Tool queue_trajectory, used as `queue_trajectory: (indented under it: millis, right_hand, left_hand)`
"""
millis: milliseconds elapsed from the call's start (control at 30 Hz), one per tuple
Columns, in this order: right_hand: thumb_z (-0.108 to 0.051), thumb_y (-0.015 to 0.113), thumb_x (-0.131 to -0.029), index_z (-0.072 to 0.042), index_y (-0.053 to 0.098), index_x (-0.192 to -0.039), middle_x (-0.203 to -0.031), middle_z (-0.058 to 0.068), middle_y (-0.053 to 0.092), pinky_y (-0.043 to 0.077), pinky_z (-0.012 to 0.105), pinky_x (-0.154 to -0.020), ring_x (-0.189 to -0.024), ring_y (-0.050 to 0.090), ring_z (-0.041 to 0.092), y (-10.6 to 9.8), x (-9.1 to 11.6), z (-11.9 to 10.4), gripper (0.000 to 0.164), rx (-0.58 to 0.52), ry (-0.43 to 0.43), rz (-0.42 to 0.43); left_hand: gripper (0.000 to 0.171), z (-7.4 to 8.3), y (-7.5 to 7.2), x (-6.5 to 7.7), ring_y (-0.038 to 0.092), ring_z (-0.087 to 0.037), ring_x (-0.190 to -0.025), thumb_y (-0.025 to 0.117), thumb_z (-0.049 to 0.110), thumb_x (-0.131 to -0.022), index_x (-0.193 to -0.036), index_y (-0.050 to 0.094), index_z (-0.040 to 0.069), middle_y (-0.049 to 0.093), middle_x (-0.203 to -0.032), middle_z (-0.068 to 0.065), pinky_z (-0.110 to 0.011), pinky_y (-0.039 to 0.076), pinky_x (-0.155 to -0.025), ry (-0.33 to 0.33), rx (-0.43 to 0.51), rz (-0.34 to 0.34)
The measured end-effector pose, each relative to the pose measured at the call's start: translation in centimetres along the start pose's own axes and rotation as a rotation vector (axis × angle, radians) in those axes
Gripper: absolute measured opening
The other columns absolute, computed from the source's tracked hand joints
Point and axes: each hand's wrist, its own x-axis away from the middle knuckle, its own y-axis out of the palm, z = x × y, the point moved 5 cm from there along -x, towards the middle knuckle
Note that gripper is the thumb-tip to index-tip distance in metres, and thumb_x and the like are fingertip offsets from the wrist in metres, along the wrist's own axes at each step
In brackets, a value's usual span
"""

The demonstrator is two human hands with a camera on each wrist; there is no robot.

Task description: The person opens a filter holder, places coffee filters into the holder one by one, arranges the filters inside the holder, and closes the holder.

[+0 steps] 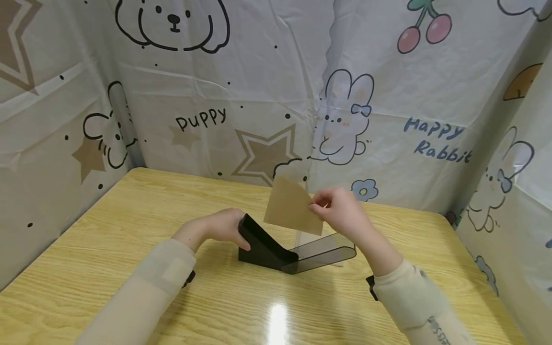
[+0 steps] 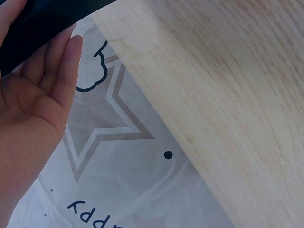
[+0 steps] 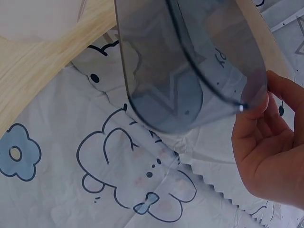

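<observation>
A black holder (image 1: pixel 263 247) with a smoky see-through lid (image 1: pixel 323 254) swung out to the right stands on the table. My left hand (image 1: pixel 224 225) grips its raised left end, thumb on the near side and fingers behind. In the left wrist view, the fingers (image 2: pixel 64 71) lie against the dark holder body (image 2: pixel 42 23). Above the lid, my right hand (image 1: pixel 340 211) pinches the right edge of a brown paper coffee filter (image 1: pixel 293 206). The right wrist view has the smoky lid (image 3: pixel 161 95) in front, hiding much of the paper; the right hand (image 3: pixel 270 147) is beside it.
Behind the lid, a pale, flat thing (image 1: pixel 305 237) lies on the wooden table (image 1: pixel 215 297); its kind is unclear. A printed cloth (image 1: pixel 258 91) hangs behind the table and along both sides.
</observation>
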Motion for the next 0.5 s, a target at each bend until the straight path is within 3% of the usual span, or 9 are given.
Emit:
queue_trajectory:
  millis: [167, 267, 400, 500]
  right_hand:
    - [-0.013, 0.065, -0.085, -0.006, 0.070, -0.084, -0.080, 0.005, 0.068, 0.046, 0.025, -0.058, -0.065, 0.057, 0.012, 1.1, -0.2, -0.2, 0.009, 0.038, -0.028, -0.002]
    - [-0.014, 0.065, -0.085, -0.008, 0.071, -0.083, -0.080, 0.003, 0.068, 0.046, 0.025, -0.059, -0.065, 0.056, 0.012, 1.8, -0.2, -0.3, 0.008, 0.071, -0.039, -0.005]
    - [-0.014, 0.065, -0.085, -0.009, 0.070, -0.082, -0.079, 0.002, 0.069, 0.046, 0.027, -0.062, -0.067, 0.057, 0.012, 2.7, -0.3, -0.6, 0.008, 0.109, -0.051, -0.012]
    - [-0.014, 0.065, -0.085, -0.009, 0.070, -0.080, -0.077, 0.001, 0.068, 0.046, 0.028, -0.064, -0.067, 0.057, 0.012, 3.3, -0.4, -0.7, 0.008, 0.137, -0.057, -0.013]
  left_hand:
    - [0.016, 0.0, 0.0, 0.0, 0.043, -0.008, -0.061, 0.077, 0.009, -0.073, -0.086, 0.069, 0.012, 0.057, -0.069, 0.008, -0.024, 0.039, -0.060, 0.000, 0.004, -0.001]
    - [0.015, 0.0, 0.0, 0.0, 0.040, -0.009, -0.058, 0.078, 0.009, -0.073, -0.082, 0.067, 0.011, 0.049, -0.064, 0.008, -0.024, 0.037, -0.057, -0.011, -0.008, 0.012]
    - [0.026, -0.1, -0.1, 0.0, 0.032, -0.010, -0.054, 0.079, 0.011, -0.072, -0.070, 0.053, 0.012, 0.034, -0.059, 0.006, -0.023, 0.031, -0.053, -0.036, -0.040, 0.036]
    - [0.038, -0.1, -0.1, -0.1, 0.030, -0.010, -0.052, 0.079, 0.012, -0.071, -0.064, 0.043, 0.014, 0.030, -0.056, 0.006, -0.023, 0.030, -0.052, -0.049, -0.052, 0.045]
